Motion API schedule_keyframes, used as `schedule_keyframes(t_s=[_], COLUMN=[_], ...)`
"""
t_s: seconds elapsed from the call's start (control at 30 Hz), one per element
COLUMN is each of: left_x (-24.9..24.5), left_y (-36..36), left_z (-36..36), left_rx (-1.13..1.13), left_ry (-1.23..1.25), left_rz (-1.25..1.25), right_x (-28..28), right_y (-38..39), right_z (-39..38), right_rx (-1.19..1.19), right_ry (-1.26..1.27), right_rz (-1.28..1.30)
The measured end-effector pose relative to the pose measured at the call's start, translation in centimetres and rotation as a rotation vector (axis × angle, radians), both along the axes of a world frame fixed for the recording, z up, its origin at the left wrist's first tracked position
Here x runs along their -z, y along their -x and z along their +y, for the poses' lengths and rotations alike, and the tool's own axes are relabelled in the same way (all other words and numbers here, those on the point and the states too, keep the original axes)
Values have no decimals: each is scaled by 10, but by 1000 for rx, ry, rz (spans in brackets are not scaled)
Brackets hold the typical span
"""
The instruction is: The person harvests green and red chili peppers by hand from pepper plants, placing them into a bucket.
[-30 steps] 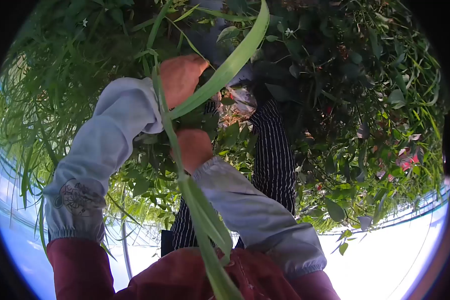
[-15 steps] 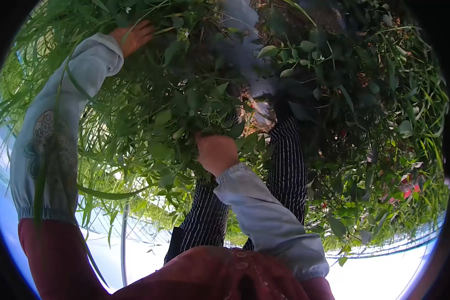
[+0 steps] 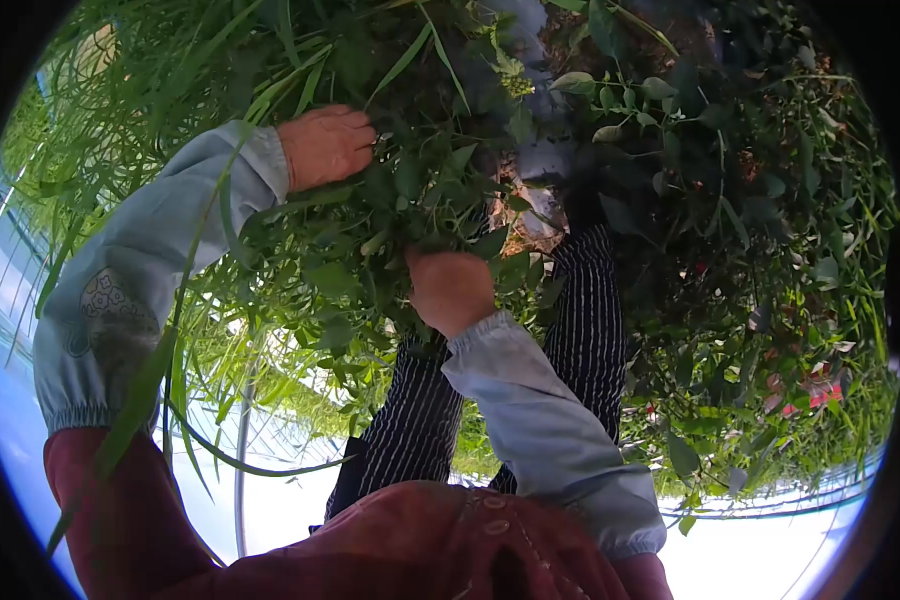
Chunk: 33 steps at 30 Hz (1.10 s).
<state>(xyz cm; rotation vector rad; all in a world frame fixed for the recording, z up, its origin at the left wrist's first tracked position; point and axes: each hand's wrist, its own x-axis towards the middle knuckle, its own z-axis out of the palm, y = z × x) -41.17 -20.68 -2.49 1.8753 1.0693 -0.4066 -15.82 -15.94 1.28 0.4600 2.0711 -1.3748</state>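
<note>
My left hand (image 3: 328,147) is among leafy stems at the upper left, back of the hand up, fingers bent and together. Leaves cover its fingertips, so I cannot make out what they hold. Lower and to the right, my right hand (image 3: 452,290) is closed in a fist on the stems of a leafy green plant (image 3: 390,215); the gripped part is hidden. Both forearms wear light grey sleeve covers (image 3: 530,395). Long grass blades (image 3: 290,85) rise just above my left hand.
My legs in striped trousers (image 3: 585,330) stand amid the plants. Pale sheeting (image 3: 542,155) lies on the ground ahead. Dense foliage (image 3: 710,290) fills the right side, with something red (image 3: 820,393) in it. A thin pole (image 3: 242,470) stands at the lower left.
My left hand has moved right and down, closer to my right hand. Stems and grass blades around it have shifted. My right hand stays closed, slightly farther right in view.
</note>
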Motion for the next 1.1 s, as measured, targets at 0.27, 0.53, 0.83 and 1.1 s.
schedule_keyframes(t_s=[0.27, 0.53, 0.83, 1.1], left_x=[14, 10, 4, -18], left_y=[1, 44, 15, -16], left_z=[-60, -61, -38, -66], left_rx=[-130, -9, -288, -300], left_ry=[75, 304, 254, 288], left_rz=[169, 221, 53, 116], right_x=[-2, -1, -4, -3], right_y=[0, 0, 0, -2], right_z=[-1, 0, 4, 3], right_rx=[23, 2, -11, 1], right_ry=[-69, -32, 10, 27], right_rz=[27, 12, 22, 24])
